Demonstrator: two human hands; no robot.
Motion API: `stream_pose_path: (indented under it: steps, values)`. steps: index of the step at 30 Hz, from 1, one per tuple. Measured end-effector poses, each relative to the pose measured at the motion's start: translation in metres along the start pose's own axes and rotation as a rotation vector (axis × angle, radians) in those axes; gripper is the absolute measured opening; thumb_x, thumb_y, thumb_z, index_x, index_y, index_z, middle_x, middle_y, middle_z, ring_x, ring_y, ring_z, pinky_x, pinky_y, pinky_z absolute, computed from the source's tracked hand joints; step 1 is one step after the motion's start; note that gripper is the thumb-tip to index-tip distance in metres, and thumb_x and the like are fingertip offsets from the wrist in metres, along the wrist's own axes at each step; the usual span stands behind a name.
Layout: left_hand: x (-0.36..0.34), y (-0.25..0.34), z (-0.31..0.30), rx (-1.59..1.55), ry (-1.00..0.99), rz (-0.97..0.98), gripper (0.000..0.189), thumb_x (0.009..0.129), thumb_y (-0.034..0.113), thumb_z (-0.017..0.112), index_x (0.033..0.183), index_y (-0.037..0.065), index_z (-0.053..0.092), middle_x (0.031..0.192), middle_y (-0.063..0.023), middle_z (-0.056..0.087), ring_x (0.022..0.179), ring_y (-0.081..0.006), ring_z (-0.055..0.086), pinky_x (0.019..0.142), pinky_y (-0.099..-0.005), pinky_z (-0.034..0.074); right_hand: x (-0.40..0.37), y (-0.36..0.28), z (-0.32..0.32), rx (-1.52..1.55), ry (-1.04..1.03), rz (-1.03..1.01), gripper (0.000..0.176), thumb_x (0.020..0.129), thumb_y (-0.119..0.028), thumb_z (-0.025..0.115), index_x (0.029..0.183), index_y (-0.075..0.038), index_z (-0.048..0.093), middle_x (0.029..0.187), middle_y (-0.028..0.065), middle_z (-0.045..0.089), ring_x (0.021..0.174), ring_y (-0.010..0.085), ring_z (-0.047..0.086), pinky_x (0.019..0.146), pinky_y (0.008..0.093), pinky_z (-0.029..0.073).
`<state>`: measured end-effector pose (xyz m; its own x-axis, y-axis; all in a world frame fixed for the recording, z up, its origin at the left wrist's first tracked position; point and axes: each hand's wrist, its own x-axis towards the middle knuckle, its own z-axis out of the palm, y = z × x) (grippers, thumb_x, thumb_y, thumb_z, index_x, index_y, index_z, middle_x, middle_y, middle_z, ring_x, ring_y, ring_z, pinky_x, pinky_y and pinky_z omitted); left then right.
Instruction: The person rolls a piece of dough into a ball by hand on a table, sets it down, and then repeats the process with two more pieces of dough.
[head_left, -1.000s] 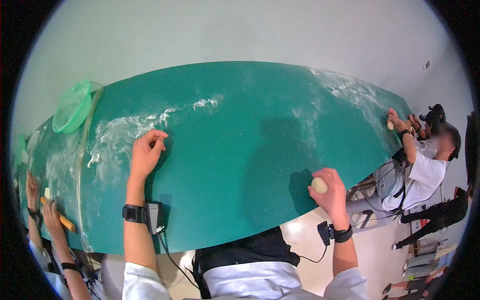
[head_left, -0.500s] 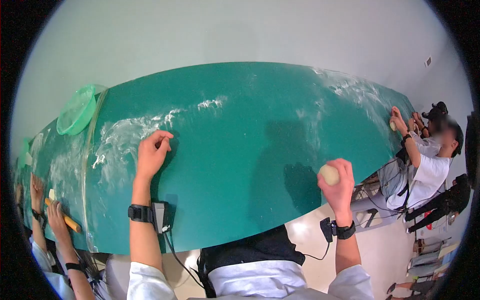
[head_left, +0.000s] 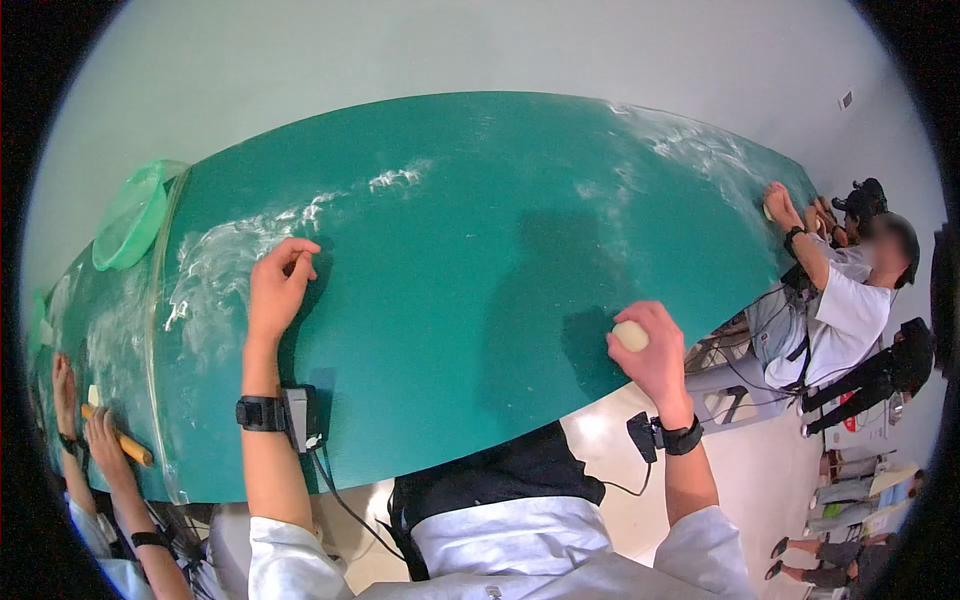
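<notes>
My right hand [head_left: 652, 352] is closed around a pale ball of dough [head_left: 630, 336], held over the near right edge of the green table [head_left: 420, 330]. Only the left side of the ball shows past my fingers. Loosely curled, my left hand [head_left: 282, 285] is at the table's left part beside a patch of white flour [head_left: 225, 255]. Nothing shows between its thumb and forefinger, and the other fingers are partly hidden.
A green plastic basin [head_left: 132, 220] stands at the far left by a clear strip [head_left: 160, 290]. Below it, another person's hand rests on a yellow rolling pin [head_left: 133, 450]. At the right edge, other people [head_left: 845, 330] work at the table. Cables hang from my wrist devices.
The view has shifted a little, so most things sit slightly up and left. My right hand has turned slightly around the dough ball. My left hand keeps its curl.
</notes>
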<state>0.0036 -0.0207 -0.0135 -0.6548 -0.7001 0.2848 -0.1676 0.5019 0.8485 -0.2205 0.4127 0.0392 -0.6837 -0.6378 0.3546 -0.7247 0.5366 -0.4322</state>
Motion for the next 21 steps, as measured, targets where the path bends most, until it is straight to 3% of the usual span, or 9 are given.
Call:
stream_pose_path:
  steps: [1, 3, 7, 9, 15, 16, 18, 21]
  values:
    - [0.001, -0.001, 0.000, -0.005, -0.005, 0.000, 0.015, 0.096, 0.009, 0.057, 0.102, 0.003, 0.069, 0.073, -0.0020, 0.065, 0.068, -0.0088, 0.063, 0.062, -0.0255, 0.047, 0.000, -0.001, -0.001, -0.005, 0.000, 0.005, 0.030, 0.071, -0.009, 0.080, 0.098, -0.005, 0.068, 0.108, 0.0134, 0.063, 0.097, 0.0333, 0.065, 0.085, 0.0404, 0.053]
    - [0.001, -0.002, 0.000, 0.002, -0.004, -0.001, 0.015, 0.096, 0.009, 0.057, 0.102, 0.003, 0.069, 0.073, -0.0023, 0.065, 0.068, -0.0088, 0.062, 0.062, -0.0254, 0.047, 0.003, -0.007, 0.001, 0.005, 0.249, -0.069, 0.029, 0.070, -0.009, 0.081, 0.096, -0.006, 0.069, 0.106, 0.0131, 0.064, 0.097, 0.0328, 0.065, 0.084, 0.0401, 0.054]
    - [0.002, 0.002, -0.001, 0.016, -0.037, -0.014, 0.015, 0.098, 0.007, 0.054, 0.106, 0.004, 0.066, 0.076, -0.0009, 0.063, 0.069, -0.0083, 0.058, 0.063, -0.0244, 0.045, 0.003, -0.005, 0.006, 0.028, 0.225, -0.082, 0.029, 0.069, -0.007, 0.081, 0.095, -0.006, 0.069, 0.105, 0.0135, 0.064, 0.098, 0.0329, 0.065, 0.084, 0.0395, 0.054]
    - [0.000, 0.003, -0.002, 0.059, -0.029, 0.004, 0.015, 0.098, 0.007, 0.054, 0.106, 0.004, 0.066, 0.075, -0.0014, 0.063, 0.069, -0.0088, 0.058, 0.062, -0.0251, 0.045, 0.000, 0.005, 0.002, -0.006, 0.049, -0.083, 0.033, 0.070, -0.007, 0.081, 0.100, -0.006, 0.068, 0.110, 0.0140, 0.063, 0.099, 0.0329, 0.065, 0.085, 0.0394, 0.054]
    - [0.001, 0.002, -0.001, 0.038, -0.008, -0.027, 0.014, 0.096, 0.008, 0.057, 0.102, 0.003, 0.068, 0.072, -0.0021, 0.065, 0.067, -0.0080, 0.060, 0.061, -0.0253, 0.046, 0.003, -0.005, 0.001, -0.031, 0.303, -0.103, 0.037, 0.068, -0.005, 0.080, 0.103, -0.007, 0.068, 0.112, 0.0138, 0.062, 0.100, 0.0325, 0.065, 0.086, 0.0402, 0.054]
    - [0.000, 0.003, -0.001, 0.039, -0.008, -0.023, 0.014, 0.096, 0.008, 0.057, 0.102, 0.003, 0.068, 0.072, -0.0021, 0.065, 0.067, -0.0080, 0.060, 0.061, -0.0253, 0.046, 0.000, -0.003, 0.001, -0.031, 0.307, -0.103, 0.037, 0.068, -0.005, 0.080, 0.103, -0.007, 0.068, 0.112, 0.0138, 0.062, 0.100, 0.0325, 0.065, 0.086, 0.0402, 0.054]
    - [0.000, 0.003, -0.001, 0.048, 0.003, 0.009, 0.014, 0.096, 0.008, 0.057, 0.102, 0.003, 0.068, 0.071, -0.0021, 0.065, 0.066, -0.0075, 0.058, 0.060, -0.0250, 0.044, -0.003, 0.003, 0.001, -0.023, 0.086, -0.035, 0.039, 0.067, -0.003, 0.080, 0.104, -0.007, 0.068, 0.112, 0.0140, 0.062, 0.102, 0.0332, 0.064, 0.087, 0.0405, 0.053]
    - [0.001, 0.002, -0.002, 0.040, -0.007, -0.020, 0.014, 0.096, 0.009, 0.057, 0.102, 0.003, 0.068, 0.071, -0.0020, 0.064, 0.066, -0.0073, 0.058, 0.060, -0.0246, 0.044, -0.002, 0.004, -0.002, -0.022, 0.180, -0.088, 0.041, 0.067, -0.004, 0.080, 0.106, -0.007, 0.067, 0.115, 0.0137, 0.062, 0.104, 0.0335, 0.064, 0.088, 0.0403, 0.053]
